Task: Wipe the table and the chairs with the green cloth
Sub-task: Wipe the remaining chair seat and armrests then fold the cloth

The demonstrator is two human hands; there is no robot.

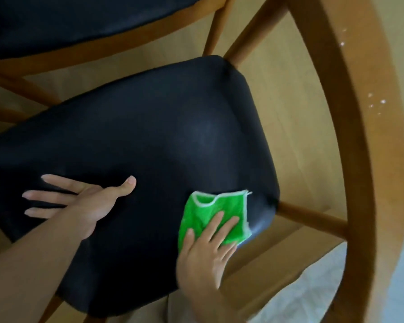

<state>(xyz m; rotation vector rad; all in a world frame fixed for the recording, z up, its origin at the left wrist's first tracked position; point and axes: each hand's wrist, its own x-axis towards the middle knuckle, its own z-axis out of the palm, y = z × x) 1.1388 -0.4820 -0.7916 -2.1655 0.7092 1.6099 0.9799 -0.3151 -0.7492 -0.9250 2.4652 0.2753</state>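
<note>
Chair-wiping under way: right hand (204,255) presses folded green cloth (214,217) flat-fingered onto black padded wooden-framed chair seat (149,136), left hand (84,203) flat, empty; second chair seat (68,22) and table unverified.

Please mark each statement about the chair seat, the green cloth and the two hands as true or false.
1. The right hand presses the green cloth with straight fingers. True.
2. The cloth lies at the middle of the black seat. False: it lies near the seat's right front corner.
3. The left hand holds a second cloth. False: it rests flat on the seat, holding nothing.
4. A second chair with a black seat stands behind. True.
</note>
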